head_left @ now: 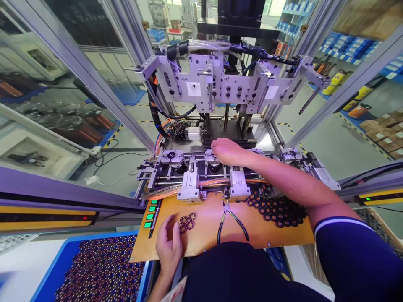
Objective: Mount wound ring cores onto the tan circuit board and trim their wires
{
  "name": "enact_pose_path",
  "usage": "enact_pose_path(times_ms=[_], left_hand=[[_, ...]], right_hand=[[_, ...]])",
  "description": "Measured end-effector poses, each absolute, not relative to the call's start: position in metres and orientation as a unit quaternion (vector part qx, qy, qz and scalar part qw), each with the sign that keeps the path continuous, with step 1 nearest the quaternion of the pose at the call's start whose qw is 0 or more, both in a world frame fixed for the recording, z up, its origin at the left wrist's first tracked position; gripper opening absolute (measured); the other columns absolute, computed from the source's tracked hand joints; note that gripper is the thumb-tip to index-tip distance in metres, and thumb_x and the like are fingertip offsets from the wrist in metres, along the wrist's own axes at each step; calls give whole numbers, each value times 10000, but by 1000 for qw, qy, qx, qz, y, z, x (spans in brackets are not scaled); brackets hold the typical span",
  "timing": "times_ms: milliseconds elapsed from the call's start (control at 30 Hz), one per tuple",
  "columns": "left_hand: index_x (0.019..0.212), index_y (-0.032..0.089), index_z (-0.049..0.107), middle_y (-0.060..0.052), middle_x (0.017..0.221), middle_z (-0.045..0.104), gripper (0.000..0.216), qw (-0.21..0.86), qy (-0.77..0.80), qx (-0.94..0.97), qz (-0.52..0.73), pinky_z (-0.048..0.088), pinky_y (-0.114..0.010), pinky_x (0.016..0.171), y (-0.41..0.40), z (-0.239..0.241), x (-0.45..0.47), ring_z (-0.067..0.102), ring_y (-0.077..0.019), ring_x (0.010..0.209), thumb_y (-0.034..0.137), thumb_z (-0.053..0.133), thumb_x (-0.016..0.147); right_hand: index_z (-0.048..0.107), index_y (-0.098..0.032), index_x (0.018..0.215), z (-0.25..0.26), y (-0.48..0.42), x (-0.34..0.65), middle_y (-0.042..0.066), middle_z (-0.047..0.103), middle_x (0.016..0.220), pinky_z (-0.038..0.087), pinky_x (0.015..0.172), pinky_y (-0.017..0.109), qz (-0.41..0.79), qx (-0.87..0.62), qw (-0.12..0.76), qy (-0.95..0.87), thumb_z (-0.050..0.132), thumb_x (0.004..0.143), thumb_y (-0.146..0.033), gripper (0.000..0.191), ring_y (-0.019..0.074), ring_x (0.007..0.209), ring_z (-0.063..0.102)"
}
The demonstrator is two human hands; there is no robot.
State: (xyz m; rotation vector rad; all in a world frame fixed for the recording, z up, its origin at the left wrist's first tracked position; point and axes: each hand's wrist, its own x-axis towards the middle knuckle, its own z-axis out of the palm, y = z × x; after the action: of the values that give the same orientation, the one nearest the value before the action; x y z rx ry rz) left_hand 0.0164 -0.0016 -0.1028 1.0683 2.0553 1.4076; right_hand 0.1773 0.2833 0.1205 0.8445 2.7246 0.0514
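Note:
My right hand (228, 152) reaches to the second fixture (215, 164) from the left on the machine. Its fingers are pinched together above that fixture; whatever they hold is hidden. Low on the left of the orange board (206, 241), my left hand (169, 245) rests with thumb and fingers apart, holding nothing visible. Just right of its fingertips lies a small group of copper-coloured wound rings (188, 222). Pliers (226, 214) with dark handles lie open in the middle of the board. Many black rings (275, 209) are heaped on the right, below my right forearm.
A blue bin (103, 268) full of small rings stands at lower left. Green buttons (150, 217) line the board's left edge. Above the fixtures hangs a metal tooling plate (233, 90). Aluminium posts (85, 71) frame both sides. Another fixture (172, 156) sits left of my right hand.

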Motion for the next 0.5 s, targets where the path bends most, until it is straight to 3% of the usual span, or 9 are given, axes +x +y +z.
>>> enact_pose_path(times_ms=[167, 500], left_hand=[[1203, 118, 595, -117, 1206, 621, 482, 207, 739, 397, 503, 440, -388, 1025, -1, -103, 17, 586, -226, 1129, 499, 527, 915], [1179, 109, 610, -110, 1178, 632, 461, 188, 737, 421, 494, 442, -366, 1013, -2, -100, 15, 595, -214, 1100, 483, 517, 925]], right_hand=[[681, -74, 1003, 118, 280, 183, 94, 582, 1111, 371, 809, 332, 40, 289, 140, 946, 457, 946, -110, 234, 193, 979, 512], [703, -63, 969, 128, 278, 169, 112, 607, 1016, 397, 781, 341, 50, 276, 192, 941, 507, 892, -70, 211, 210, 949, 552]])
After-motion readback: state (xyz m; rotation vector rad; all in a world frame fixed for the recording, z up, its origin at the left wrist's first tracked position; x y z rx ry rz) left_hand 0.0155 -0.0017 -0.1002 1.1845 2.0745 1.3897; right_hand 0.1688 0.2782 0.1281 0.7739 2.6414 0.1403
